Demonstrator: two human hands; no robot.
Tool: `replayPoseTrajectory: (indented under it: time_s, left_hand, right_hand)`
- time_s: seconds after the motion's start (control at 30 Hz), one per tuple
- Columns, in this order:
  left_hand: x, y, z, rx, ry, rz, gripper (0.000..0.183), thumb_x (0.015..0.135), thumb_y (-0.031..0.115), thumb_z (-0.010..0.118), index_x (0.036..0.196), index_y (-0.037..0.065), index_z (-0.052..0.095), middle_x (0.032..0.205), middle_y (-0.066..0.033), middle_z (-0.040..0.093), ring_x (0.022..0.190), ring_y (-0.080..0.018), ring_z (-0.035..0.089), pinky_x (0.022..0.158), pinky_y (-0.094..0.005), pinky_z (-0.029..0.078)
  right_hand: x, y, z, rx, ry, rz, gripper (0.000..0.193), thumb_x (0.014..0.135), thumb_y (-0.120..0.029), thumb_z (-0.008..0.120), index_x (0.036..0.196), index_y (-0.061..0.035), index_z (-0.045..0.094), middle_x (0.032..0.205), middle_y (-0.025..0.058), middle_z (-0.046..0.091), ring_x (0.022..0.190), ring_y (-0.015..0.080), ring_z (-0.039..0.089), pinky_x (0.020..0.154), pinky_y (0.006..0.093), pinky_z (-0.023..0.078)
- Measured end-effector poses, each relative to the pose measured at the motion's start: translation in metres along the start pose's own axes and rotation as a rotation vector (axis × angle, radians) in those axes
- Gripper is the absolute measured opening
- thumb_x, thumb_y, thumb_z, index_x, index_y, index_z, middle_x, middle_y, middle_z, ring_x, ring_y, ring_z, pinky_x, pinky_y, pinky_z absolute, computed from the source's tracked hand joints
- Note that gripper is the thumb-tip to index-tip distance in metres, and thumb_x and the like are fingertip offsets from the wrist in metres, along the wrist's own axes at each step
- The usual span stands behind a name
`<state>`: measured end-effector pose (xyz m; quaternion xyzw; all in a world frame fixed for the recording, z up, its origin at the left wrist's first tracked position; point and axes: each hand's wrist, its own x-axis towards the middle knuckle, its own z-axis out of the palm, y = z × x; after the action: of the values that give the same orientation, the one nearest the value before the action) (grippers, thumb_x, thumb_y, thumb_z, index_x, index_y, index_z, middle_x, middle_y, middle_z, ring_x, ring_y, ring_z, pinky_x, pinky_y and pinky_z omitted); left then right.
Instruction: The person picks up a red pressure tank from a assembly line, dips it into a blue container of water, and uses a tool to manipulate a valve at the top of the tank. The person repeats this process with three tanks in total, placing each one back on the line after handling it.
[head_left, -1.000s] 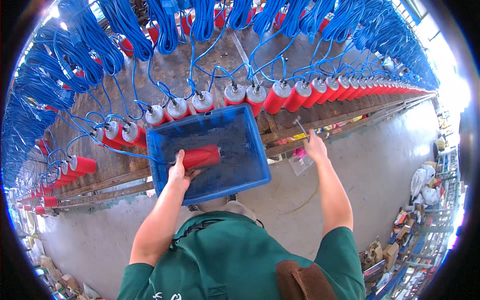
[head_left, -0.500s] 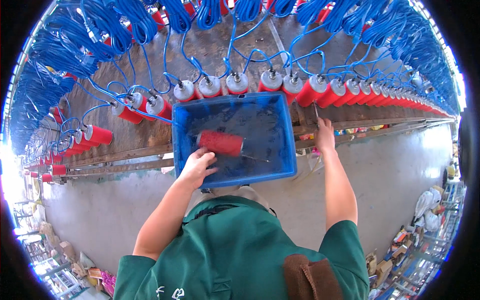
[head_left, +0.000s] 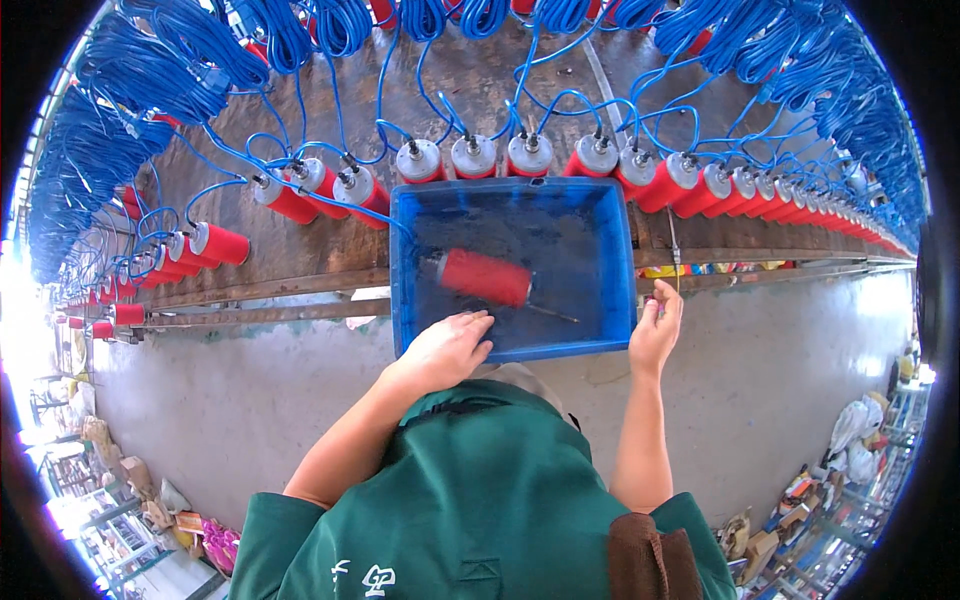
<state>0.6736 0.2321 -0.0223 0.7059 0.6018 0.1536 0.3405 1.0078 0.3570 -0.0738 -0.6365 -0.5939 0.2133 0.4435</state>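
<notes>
Red cylinder (head_left: 486, 278) is lying on its side in the blue tub (head_left: 612, 335), slightly left of centre, grey end left, other end angled slightly nearer us. Thin rod (head_left: 555, 313) by its right end; can't tell if attached.

Handling, our guess: rigid shell, fairly heavy, slick if wet; tub interior looks wet. We'd wrap the red body mid-length, thumb opposite the fingers, and spare the blue cable (head_left: 370, 212) coming over the tub's left wall; its joint is likely the weak spot.

Our left hand (head_left: 445, 352): palm down over the tub's near wall, fingers loosely extended, empty, just near of the cylinder, forearm angling in from near left. Our right hand (head_left: 655, 325): off the tub's right side, forearm nearly straight out, fingers half curled, nothing visibly gripped. Slim metal tool (head_left: 674, 240) sits just beyond its fingertips at the table edge; can't tell if they touch.
</notes>
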Motion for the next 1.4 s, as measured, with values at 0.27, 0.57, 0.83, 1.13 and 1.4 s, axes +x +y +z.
replayPoseTrajectory:
  time_s: [0.27,0.57,0.83,1.13,1.4]
  left_hand:
    - [-0.003,0.007,-0.019,0.024,-0.119,0.011,0.053,0.1,0.026,0.063,0.142,-0.006,0.057,0.143,-0.0259,0.062,0.132,-0.0402,0.06,0.113,-0.046,0.048]
    - [-0.007,0.001,-0.028,0.006,-0.093,0.033,0.053,0.1,0.025,0.063,0.143,-0.005,0.057,0.142,-0.026,0.063,0.132,-0.0407,0.06,0.112,-0.0466,0.048]
    - [-0.006,0.001,-0.032,0.008,-0.104,0.033,0.055,0.1,0.027,0.065,0.144,-0.004,0.056,0.143,-0.0261,0.062,0.131,-0.0411,0.06,0.112,-0.0466,0.048]
    - [-0.008,0.0,-0.029,0.017,-0.069,0.07,0.054,0.098,0.025,0.067,0.143,-0.005,0.057,0.14,-0.0256,0.064,0.128,-0.0407,0.061,0.111,-0.0465,0.049]
    - [-0.007,0.005,-0.032,0.006,-0.099,0.051,0.056,0.099,0.026,0.067,0.144,-0.005,0.056,0.141,-0.0267,0.063,0.131,-0.0413,0.06,0.112,-0.0464,0.048]
  right_hand:
    - [-0.008,-0.007,0.019,-0.023,0.036,-0.01,0.036,0.096,0.008,0.052,0.128,0.0,0.064,0.126,0.0168,0.066,0.118,0.0338,0.062,0.105,0.0402,0.049]
    - [-0.006,-0.013,0.017,-0.201,-0.065,-0.131,0.036,0.094,0.009,0.05,0.125,-0.0007,0.065,0.119,0.018,0.069,0.111,0.035,0.065,0.098,0.0415,0.051]
    - [-0.007,-0.019,0.018,-0.226,-0.074,-0.093,0.031,0.097,0.005,0.05,0.124,-0.0023,0.065,0.119,0.0171,0.069,0.109,0.0341,0.066,0.098,0.0422,0.052]
    - [-0.006,-0.015,0.02,-0.212,-0.065,-0.091,0.031,0.097,0.005,0.05,0.124,-0.002,0.064,0.118,0.0172,0.07,0.109,0.0345,0.066,0.099,0.042,0.052]
    - [-0.006,-0.009,0.02,-0.201,-0.071,-0.082,0.032,0.096,0.006,0.05,0.123,-0.0024,0.065,0.117,0.0178,0.07,0.11,0.035,0.067,0.099,0.0423,0.052]
